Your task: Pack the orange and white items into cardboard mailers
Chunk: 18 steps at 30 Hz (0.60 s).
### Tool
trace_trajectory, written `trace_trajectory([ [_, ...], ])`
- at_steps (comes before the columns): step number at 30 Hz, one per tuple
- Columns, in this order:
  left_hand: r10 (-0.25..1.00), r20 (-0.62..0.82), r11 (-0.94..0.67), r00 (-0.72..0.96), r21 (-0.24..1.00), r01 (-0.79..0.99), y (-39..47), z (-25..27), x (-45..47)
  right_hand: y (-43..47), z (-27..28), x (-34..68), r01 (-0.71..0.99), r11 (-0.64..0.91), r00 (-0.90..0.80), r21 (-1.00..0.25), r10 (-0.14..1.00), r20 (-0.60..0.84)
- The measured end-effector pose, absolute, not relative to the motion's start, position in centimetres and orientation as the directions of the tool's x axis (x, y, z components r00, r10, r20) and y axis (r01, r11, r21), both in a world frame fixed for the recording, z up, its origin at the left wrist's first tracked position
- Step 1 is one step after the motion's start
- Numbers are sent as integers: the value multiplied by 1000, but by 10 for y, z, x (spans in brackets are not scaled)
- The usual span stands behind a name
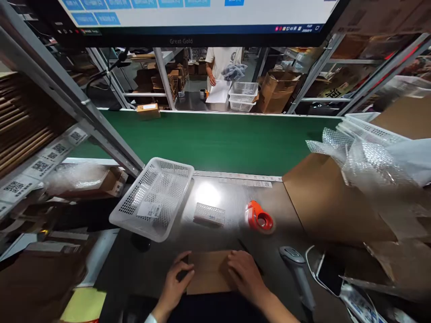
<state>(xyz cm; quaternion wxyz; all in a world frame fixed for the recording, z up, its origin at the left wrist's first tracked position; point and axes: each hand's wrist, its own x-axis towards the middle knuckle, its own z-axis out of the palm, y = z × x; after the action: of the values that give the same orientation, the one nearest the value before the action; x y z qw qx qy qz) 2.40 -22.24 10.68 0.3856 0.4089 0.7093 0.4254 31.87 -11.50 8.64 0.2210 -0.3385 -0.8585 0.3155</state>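
Note:
Close to my body at the table's front edge lies a brown piece of cardboard (210, 272); whether it is a flat sheet or a folded box I cannot tell. My left hand (178, 278) is at its left edge, thumb and fingers curled together there. The fingers of my right hand (247, 273) are closed over the right edge. Beyond the cardboard lies a small item in bubble wrap (209, 214). An orange tape dispenser (259, 217) stands to its right. A dark thin tool (245, 246), partly hidden, lies behind my right hand.
A white perforated basket (153, 197) with a label sits at left. At right are a barcode scanner (298, 271), a cable and bubble wrap (363, 157) on large cardboard. A green conveyor belt (208, 141) crosses behind; beyond it stands a person (224, 63). A monitor (188, 40) hangs overhead.

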Motion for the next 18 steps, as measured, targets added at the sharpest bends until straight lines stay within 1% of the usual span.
trace_trajectory([
  [2,897,-188,302,-400,922,242,-222,108,29,-111,73,321,433,599,-633,-674,734,247],
  [4,887,-200,310,-416,927,214,-221,108,30,-94,64,327,506,529,-526,-681,815,243],
  [5,884,-209,315,-418,928,201,-221,108,29,-80,62,330,583,451,-433,-676,876,211],
  [7,886,-233,325,-402,929,178,-218,106,26,-48,60,335,764,206,-181,-611,978,103],
  [8,892,-241,324,-382,931,168,-215,104,24,-32,61,337,827,85,-67,-556,996,52],
  [9,898,-249,323,-363,933,159,-212,101,22,-17,62,338,865,-7,13,-501,1000,8],
  [10,902,-255,321,-348,936,146,-209,99,21,-5,63,339,887,-68,61,-457,998,-29],
  [11,905,-259,316,-338,940,126,-206,96,19,6,64,340,896,-88,71,-434,996,-56],
  [14,915,-263,290,-307,956,46,-196,90,18,24,69,340,891,-60,17,-451,995,-98],
  [16,927,-256,265,-274,964,-7,-190,88,18,31,75,342,866,-65,3,-496,992,-124],
  [18,938,-248,244,-243,969,-45,-185,87,18,35,88,348,811,-60,-36,-582,988,-151],
])
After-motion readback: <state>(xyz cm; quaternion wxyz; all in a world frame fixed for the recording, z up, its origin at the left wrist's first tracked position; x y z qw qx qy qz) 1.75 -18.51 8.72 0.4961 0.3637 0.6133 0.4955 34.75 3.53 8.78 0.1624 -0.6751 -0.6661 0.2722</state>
